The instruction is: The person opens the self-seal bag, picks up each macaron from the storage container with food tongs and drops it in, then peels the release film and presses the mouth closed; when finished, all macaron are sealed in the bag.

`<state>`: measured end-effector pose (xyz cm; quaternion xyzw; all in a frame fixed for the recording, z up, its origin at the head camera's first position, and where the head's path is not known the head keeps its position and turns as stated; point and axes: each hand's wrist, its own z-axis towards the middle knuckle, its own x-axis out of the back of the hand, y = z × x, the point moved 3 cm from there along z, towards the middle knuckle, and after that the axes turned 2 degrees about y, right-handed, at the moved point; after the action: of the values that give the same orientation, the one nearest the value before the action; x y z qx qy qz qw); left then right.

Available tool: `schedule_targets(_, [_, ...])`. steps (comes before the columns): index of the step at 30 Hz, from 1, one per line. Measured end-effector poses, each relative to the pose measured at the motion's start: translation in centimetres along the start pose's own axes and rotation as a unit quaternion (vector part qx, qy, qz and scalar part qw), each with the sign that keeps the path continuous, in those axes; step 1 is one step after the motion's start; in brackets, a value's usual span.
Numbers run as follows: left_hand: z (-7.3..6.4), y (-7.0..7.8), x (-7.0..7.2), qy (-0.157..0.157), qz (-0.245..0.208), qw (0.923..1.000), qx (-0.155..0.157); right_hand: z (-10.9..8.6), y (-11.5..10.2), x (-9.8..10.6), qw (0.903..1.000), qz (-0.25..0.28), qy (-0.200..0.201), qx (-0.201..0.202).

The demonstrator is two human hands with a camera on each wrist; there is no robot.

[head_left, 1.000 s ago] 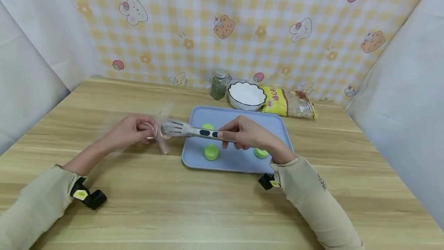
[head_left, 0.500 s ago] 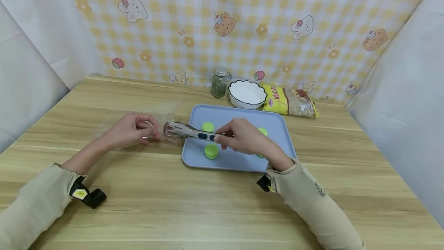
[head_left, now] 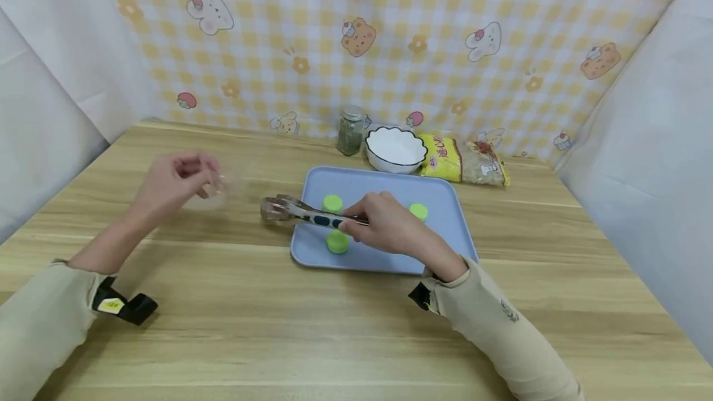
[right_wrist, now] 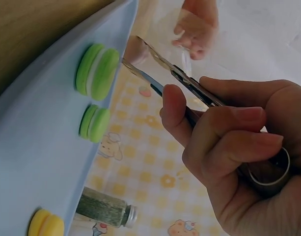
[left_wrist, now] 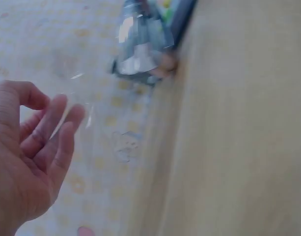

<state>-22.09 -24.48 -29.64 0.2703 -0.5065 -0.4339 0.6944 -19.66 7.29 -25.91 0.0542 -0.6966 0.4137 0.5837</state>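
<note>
Left hand (head_left: 178,181) raised over the table's left side, thumb and fingertips pinching clear plastic (left_wrist: 89,115). Right hand (head_left: 384,228) over the tray (head_left: 384,183), fingers wrapped around tongs (head_left: 320,219) pointing left past the tray's left edge. Right wrist view shows a brownish piece (right_wrist: 135,51) at the tong tips, plus a yellow macaron (right_wrist: 46,223) I can't make out from the head. White bowl (head_left: 395,148), far side: head view only.
</note>
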Motion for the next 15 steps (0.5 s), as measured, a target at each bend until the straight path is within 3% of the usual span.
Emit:
schedule_targets(3, [0.1, -0.3, 0.5, 0.016, 0.017, 0.9997, -0.006, -0.1, -0.2, 0.1, 0.9999, -0.011, 0.003, 0.006])
schedule_targets(9, [-0.4, -0.8, -1.8, -0.108, 0.087, 0.9903, 0.007, -0.8, 0.4, 2.1, 1.0000, -0.002, 0.001, -0.007])
schedule_targets(15, [-0.4, -0.8, -2.6, -0.141, 0.067, 0.9876, 0.019, -1.5, 0.7, 4.0, 0.9983, 0.058, 0.001, -0.003])
